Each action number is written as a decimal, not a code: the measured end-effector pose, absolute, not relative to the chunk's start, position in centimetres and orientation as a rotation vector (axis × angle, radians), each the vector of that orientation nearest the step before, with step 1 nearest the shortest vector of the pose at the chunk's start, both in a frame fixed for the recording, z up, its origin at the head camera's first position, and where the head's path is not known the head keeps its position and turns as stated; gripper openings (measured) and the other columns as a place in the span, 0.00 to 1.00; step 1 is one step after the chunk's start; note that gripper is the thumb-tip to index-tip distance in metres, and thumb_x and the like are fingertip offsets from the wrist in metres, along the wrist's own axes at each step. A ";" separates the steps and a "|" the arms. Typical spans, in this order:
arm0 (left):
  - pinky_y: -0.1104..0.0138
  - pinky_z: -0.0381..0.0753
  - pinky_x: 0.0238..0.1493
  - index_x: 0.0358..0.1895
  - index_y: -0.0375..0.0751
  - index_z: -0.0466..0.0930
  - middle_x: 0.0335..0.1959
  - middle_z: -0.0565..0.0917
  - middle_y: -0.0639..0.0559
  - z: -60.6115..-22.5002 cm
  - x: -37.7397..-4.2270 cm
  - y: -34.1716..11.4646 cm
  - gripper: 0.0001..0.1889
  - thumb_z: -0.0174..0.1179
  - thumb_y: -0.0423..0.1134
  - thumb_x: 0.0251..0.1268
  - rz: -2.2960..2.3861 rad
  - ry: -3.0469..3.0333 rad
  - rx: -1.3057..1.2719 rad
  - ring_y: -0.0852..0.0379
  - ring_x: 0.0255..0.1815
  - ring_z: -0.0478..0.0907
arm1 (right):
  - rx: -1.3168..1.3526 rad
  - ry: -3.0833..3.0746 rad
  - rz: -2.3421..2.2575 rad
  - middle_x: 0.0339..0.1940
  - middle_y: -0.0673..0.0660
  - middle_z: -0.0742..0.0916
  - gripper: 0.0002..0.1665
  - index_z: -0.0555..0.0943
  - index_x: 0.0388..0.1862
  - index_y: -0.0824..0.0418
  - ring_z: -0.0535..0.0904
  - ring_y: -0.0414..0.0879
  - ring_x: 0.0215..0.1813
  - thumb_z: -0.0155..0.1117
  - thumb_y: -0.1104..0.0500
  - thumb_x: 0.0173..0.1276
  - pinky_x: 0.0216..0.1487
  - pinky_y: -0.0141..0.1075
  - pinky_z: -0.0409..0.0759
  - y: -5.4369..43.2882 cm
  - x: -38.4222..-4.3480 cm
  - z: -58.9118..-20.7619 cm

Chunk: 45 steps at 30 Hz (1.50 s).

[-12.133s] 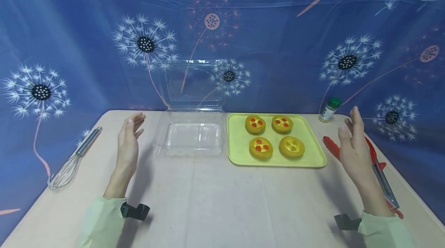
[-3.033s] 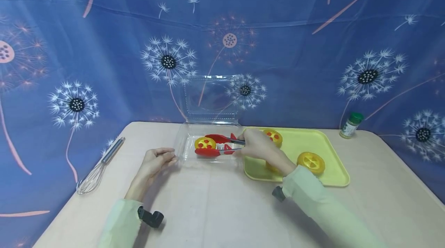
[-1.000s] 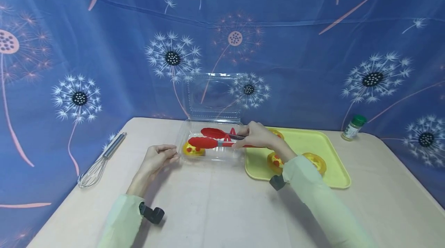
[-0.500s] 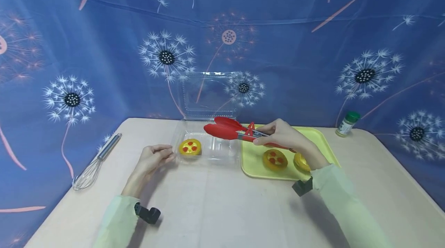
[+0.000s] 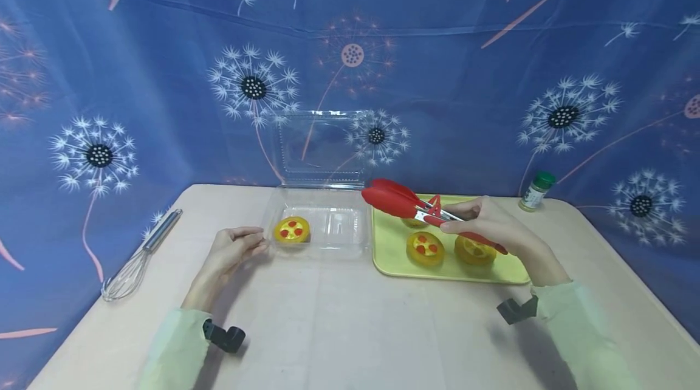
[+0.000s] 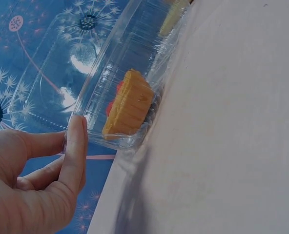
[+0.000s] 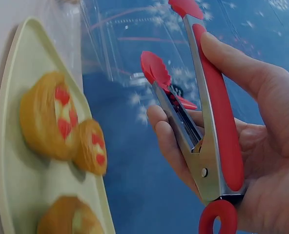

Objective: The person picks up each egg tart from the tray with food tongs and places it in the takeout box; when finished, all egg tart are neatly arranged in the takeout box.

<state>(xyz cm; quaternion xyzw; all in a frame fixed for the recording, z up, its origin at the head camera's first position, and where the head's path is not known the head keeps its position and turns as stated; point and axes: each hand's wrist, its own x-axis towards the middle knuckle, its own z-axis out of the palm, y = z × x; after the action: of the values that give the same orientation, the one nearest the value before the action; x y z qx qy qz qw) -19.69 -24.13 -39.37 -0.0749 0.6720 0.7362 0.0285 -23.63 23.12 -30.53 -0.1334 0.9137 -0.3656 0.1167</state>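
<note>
My left hand (image 5: 232,254) pinches the left edge of a hinged clear plastic container (image 6: 98,73) between thumb and fingers. The container's lid (image 5: 322,147) stands raised at the back. Inside, at the left end, rests one tart with red pieces on top (image 5: 292,230). My right hand (image 5: 492,226) grips red-tipped metal tongs (image 7: 203,122), held above the yellow tray (image 5: 394,265) with nothing between their tips. On that tray sit two tarts with red pieces, the nearer one (image 5: 425,249) in plain sight and the farther one (image 7: 92,146) partly hidden by the tongs, plus one yellow-topped tart (image 5: 474,251).
A whisk (image 5: 142,256) lies on the left side of the table. At the back right stands a small seasoning jar with a green lid (image 5: 537,191). A blue dandelion-print cloth (image 5: 437,86) hangs behind the table (image 5: 350,329).
Over the last three seconds the tongs set a tart in the container, released it, and moved right over the tray. The left hand stays at the container. Earlier, all the tarts were on the tray.
</note>
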 end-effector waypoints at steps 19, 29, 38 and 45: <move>0.75 0.86 0.48 0.66 0.14 0.58 0.35 0.83 0.49 -39.2 -19.6 -24.6 0.25 0.50 0.28 0.73 2.233 2.055 -0.255 0.66 0.35 0.83 | -0.180 2.851 -0.944 0.61 0.68 0.79 0.42 0.73 0.68 0.65 0.77 0.44 0.49 0.69 0.41 0.63 0.32 0.29 0.79 32.0 -20.2 -31.8; 0.74 0.86 0.48 0.66 0.12 0.55 0.33 0.84 0.51 -39.0 -19.5 -24.7 0.26 0.51 0.26 0.73 2.290 1.993 -0.199 0.65 0.36 0.84 | -0.159 2.905 -0.898 0.65 0.75 0.73 0.43 0.70 0.67 0.72 0.73 0.44 0.55 0.71 0.46 0.63 0.38 0.31 0.78 34.7 -18.9 -32.8; 0.75 0.86 0.48 0.67 0.13 0.55 0.34 0.84 0.52 -39.0 -19.6 -24.6 0.26 0.50 0.27 0.73 2.265 1.993 -0.232 0.66 0.37 0.84 | -0.132 2.953 -0.793 0.26 0.55 0.80 0.44 0.71 0.65 0.75 0.64 0.38 0.21 0.72 0.46 0.61 0.17 0.30 0.63 35.7 -16.9 -33.0; 0.75 0.85 0.49 0.67 0.13 0.55 0.35 0.84 0.52 -39.0 -19.6 -24.5 0.26 0.50 0.27 0.73 2.262 1.994 -0.229 0.66 0.37 0.84 | -0.144 2.982 -0.754 0.17 0.48 0.73 0.43 0.73 0.63 0.76 0.59 0.37 0.18 0.75 0.48 0.58 0.15 0.31 0.58 36.0 -16.1 -33.4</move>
<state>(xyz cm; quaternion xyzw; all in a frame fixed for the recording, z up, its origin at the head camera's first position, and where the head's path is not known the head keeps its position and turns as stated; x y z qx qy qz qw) -19.59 -24.49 -38.96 -0.0756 0.6582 0.7467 0.0589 -16.06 36.00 -33.44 -0.0469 0.9679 -0.2448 0.0311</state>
